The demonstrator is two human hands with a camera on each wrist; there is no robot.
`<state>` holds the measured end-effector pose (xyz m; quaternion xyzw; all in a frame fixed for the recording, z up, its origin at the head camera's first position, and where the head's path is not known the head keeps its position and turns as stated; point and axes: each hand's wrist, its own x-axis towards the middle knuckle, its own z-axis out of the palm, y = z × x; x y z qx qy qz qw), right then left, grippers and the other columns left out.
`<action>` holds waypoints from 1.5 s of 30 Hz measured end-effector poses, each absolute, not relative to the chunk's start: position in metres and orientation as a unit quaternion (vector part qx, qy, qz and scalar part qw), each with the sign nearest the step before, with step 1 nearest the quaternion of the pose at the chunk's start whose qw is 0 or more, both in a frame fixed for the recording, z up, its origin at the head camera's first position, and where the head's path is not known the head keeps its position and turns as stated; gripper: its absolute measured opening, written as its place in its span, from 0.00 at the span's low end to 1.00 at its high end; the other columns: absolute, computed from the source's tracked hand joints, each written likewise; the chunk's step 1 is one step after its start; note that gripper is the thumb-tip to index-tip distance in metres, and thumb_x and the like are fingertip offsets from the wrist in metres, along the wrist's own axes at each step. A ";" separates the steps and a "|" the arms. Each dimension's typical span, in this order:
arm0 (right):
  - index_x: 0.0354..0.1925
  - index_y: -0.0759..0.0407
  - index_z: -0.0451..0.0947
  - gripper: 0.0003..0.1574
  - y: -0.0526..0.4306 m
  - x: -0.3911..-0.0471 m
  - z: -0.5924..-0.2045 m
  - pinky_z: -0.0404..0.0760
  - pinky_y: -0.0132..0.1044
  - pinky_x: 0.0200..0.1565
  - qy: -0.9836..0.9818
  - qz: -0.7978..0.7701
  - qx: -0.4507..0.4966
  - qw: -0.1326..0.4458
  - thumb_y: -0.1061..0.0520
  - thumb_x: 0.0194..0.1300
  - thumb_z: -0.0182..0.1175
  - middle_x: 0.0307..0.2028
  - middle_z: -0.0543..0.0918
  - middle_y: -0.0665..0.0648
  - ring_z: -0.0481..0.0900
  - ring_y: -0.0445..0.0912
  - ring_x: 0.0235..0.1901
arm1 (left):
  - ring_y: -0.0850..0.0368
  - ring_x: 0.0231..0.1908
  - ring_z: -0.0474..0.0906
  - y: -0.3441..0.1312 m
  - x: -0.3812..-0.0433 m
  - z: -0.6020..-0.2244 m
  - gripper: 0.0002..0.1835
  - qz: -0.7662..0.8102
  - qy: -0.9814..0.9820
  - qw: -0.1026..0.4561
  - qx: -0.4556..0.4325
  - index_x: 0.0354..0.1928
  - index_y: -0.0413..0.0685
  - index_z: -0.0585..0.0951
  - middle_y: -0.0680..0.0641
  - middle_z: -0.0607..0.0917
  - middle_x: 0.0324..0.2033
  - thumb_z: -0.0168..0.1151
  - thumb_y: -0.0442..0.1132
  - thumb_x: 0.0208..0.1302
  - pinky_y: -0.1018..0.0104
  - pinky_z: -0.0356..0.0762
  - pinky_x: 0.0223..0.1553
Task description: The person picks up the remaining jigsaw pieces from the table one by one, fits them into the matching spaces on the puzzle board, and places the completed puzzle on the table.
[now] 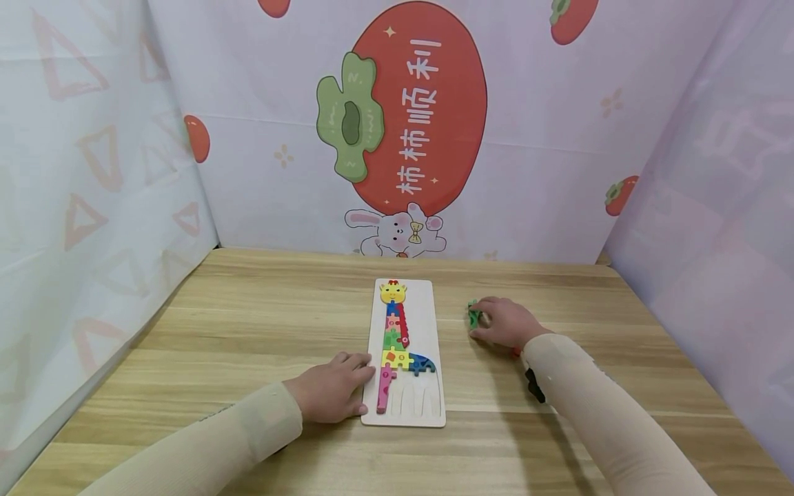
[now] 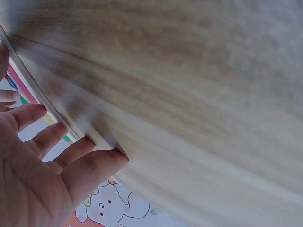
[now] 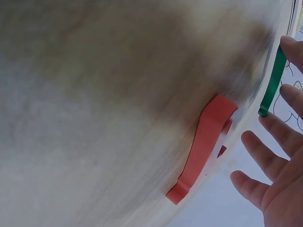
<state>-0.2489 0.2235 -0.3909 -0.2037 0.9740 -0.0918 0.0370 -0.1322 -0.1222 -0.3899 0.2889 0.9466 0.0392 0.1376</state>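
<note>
A pale wooden giraffe puzzle board (image 1: 417,303) lies on the table between the hands. Set in it are a yellow head piece (image 1: 393,295), coloured neck and body pieces, a blue rear piece (image 1: 423,364) and a pink leg piece (image 1: 385,389); bare leg recesses show at its lower right. My left hand (image 1: 330,387) rests at the board's left edge, fingers spread and fingertips down on the table in the left wrist view. Right of the board, my right hand (image 1: 505,324) pinches a green puzzle piece (image 3: 274,82) by its ends, between thumb and fingers.
A red puzzle piece (image 3: 204,144) lies on the table under the right hand, mostly hidden in the head view. The wooden table (image 1: 260,303) is bounded by a printed cloth (image 1: 533,186) at the back and cloth walls at both sides.
</note>
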 end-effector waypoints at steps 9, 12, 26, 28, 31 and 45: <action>0.60 0.56 0.76 0.34 0.222 -0.246 -0.386 0.68 0.59 0.60 0.975 -0.099 -0.194 0.040 0.42 0.60 0.66 0.63 0.72 0.65 0.69 0.63 0.61 | 0.46 0.66 0.63 -0.122 -0.131 -0.388 0.35 0.041 0.947 0.140 0.287 0.68 0.53 0.70 0.47 0.67 0.68 0.62 0.59 0.61 0.52 0.73 0.59; 0.60 0.56 0.76 0.34 0.222 -0.247 -0.386 0.68 0.59 0.60 0.976 -0.096 -0.192 0.041 0.42 0.60 0.66 0.62 0.72 0.65 0.69 0.63 0.61 | 0.46 0.66 0.63 -0.121 -0.131 -0.387 0.36 0.041 0.947 0.140 0.286 0.68 0.53 0.70 0.47 0.67 0.68 0.63 0.59 0.61 0.52 0.73 0.59; 0.60 0.57 0.76 0.34 0.221 -0.248 -0.385 0.68 0.59 0.61 0.976 -0.091 -0.193 0.038 0.43 0.60 0.65 0.62 0.73 0.64 0.69 0.63 0.62 | 0.47 0.65 0.64 -0.121 -0.130 -0.386 0.36 0.039 0.948 0.136 0.284 0.67 0.53 0.70 0.47 0.67 0.67 0.63 0.59 0.60 0.52 0.73 0.59; 0.60 0.56 0.76 0.34 0.221 -0.247 -0.386 0.68 0.59 0.61 0.976 -0.092 -0.194 0.036 0.42 0.60 0.65 0.62 0.73 0.64 0.69 0.63 0.62 | 0.46 0.65 0.64 -0.121 -0.129 -0.385 0.36 0.040 0.948 0.136 0.284 0.67 0.53 0.71 0.47 0.67 0.67 0.63 0.58 0.60 0.52 0.73 0.59; 0.60 0.56 0.76 0.33 0.221 -0.247 -0.386 0.69 0.59 0.60 0.975 -0.094 -0.197 0.031 0.42 0.60 0.65 0.62 0.73 0.64 0.69 0.63 0.61 | 0.46 0.65 0.64 -0.121 -0.129 -0.385 0.35 0.040 0.948 0.137 0.285 0.67 0.52 0.70 0.47 0.67 0.67 0.63 0.58 0.61 0.52 0.73 0.59; 0.60 0.57 0.76 0.33 0.212 -0.237 -0.378 0.69 0.60 0.59 0.973 -0.111 -0.200 0.016 0.44 0.60 0.65 0.62 0.72 0.65 0.69 0.63 0.61 | 0.46 0.65 0.63 -0.122 -0.132 -0.388 0.35 0.041 0.946 0.138 0.289 0.68 0.52 0.70 0.47 0.66 0.68 0.61 0.59 0.63 0.53 0.72 0.60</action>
